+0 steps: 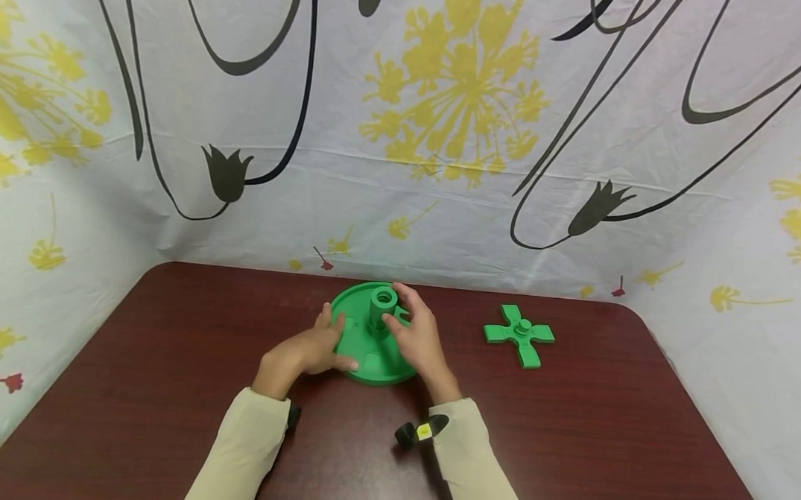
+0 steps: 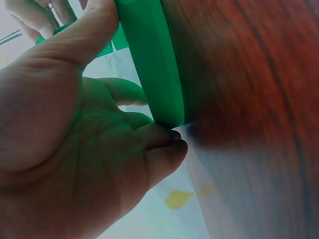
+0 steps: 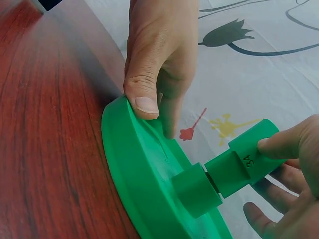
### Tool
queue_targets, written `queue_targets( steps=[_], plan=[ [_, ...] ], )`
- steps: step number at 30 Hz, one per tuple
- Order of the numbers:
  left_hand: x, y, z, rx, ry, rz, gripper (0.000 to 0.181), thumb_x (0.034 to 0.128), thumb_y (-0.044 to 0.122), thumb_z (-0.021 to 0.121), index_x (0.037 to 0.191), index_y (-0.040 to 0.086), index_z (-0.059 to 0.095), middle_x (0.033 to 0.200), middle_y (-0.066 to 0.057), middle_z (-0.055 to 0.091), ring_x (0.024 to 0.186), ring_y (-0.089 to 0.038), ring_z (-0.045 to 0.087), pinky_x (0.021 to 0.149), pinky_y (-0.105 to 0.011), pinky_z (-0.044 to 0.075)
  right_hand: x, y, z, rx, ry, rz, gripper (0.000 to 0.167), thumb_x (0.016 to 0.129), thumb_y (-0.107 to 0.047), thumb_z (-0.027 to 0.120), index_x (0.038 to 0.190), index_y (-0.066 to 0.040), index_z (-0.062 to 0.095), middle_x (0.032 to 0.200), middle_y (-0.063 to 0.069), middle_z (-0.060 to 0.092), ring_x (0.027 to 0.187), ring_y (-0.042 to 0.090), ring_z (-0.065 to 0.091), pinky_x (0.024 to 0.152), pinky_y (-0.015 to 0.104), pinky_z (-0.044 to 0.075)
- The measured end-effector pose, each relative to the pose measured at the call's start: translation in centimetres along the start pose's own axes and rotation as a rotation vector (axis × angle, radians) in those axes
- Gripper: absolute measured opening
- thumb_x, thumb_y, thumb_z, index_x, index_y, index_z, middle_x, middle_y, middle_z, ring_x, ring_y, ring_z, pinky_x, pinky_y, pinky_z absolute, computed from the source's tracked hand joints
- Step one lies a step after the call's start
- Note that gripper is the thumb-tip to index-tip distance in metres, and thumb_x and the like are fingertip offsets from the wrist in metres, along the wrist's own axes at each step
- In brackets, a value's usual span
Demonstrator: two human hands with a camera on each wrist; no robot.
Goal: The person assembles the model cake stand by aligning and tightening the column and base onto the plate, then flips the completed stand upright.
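A round green base [image 1: 362, 364] with a raised rim lies on the table near its far edge. My left hand [image 1: 309, 349] grips the base's left rim, thumb on top and fingers around the side. With thumb and fingers, my right hand [image 1: 418, 336] pinches a green cylindrical piece [image 3: 249, 157] marked "3A". Its narrower lower end meets the round socket [image 3: 195, 191] at the base's middle; a stepped part of it stays above the socket. In the head view the piece's hollow top faces up, and the right fingers hide part of its side.
A green cross-shaped piece [image 1: 522, 331] with a round knob at its centre lies to the right of the base. The dark red-brown table [image 1: 602, 408] meets a patterned white cloth [image 1: 349, 203] at the back. Cloth also hangs at both sides.
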State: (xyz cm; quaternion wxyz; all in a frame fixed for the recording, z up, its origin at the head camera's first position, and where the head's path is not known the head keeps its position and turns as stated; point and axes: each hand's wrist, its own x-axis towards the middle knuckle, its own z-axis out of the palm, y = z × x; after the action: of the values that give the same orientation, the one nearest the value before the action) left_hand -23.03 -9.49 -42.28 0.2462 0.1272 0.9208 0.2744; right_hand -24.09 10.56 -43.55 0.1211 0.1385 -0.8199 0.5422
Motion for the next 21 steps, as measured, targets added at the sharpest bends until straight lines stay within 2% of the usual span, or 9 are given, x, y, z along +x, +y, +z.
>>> queue_targets(
  steps=[4, 10, 18, 21],
  plan=[
    [0.02, -0.06, 0.03, 0.005, 0.001, 0.001, 0.097, 0.0938, 0.039, 0.068, 0.158, 0.0, 0.007, 0.162, -0.023, -0.019, 0.152, -0.041, -0.001, 0.116, -0.056, 0.027, -0.07, -0.03, 0.14, -0.026, 0.012, 0.017, 0.052, 0.088, 0.0, 0.072, 0.137, -0.001, 0.055, 0.129, 0.019, 0.063, 0.118, 0.036, 0.06, 0.094, 0.051, 0.051],
    [0.17, -0.16, 0.07, 0.017, 0.005, 0.007, 0.096, 0.0938, 0.039, 0.068, 0.158, 0.0, 0.008, 0.162, -0.024, -0.018, 0.152, -0.041, -0.001, 0.116, -0.055, 0.027, -0.05, 0.08, 0.39, -0.044, 0.023, 0.048, 0.055, 0.087, -0.003, 0.075, 0.138, -0.002, 0.055, 0.132, 0.016, 0.06, 0.117, 0.034, 0.059, 0.094, 0.05, 0.051],
    [0.08, -0.04, -0.03, 0.032, -0.005, 0.007, 0.096, 0.0944, 0.038, 0.068, 0.158, -0.001, 0.008, 0.162, -0.025, -0.018, 0.152, -0.04, -0.002, 0.116, -0.054, 0.027, -0.2, 0.04, 0.83, -0.088, 0.082, 0.047, 0.05, 0.084, -0.01, 0.08, 0.13, -0.004, 0.059, 0.125, 0.013, 0.062, 0.111, 0.032, 0.063, 0.088, 0.047, 0.054],
    [0.02, -0.03, 0.0, 0.029, -0.004, 0.013, 0.096, 0.0944, 0.038, 0.068, 0.158, -0.002, 0.008, 0.162, -0.026, -0.018, 0.152, -0.041, -0.001, 0.116, -0.054, 0.028, -0.19, 0.15, 0.85, -0.088, 0.074, 0.055, 0.059, 0.084, -0.012, 0.081, 0.135, -0.002, 0.054, 0.126, 0.015, 0.061, 0.113, 0.034, 0.062, 0.089, 0.048, 0.053]
  ],
)
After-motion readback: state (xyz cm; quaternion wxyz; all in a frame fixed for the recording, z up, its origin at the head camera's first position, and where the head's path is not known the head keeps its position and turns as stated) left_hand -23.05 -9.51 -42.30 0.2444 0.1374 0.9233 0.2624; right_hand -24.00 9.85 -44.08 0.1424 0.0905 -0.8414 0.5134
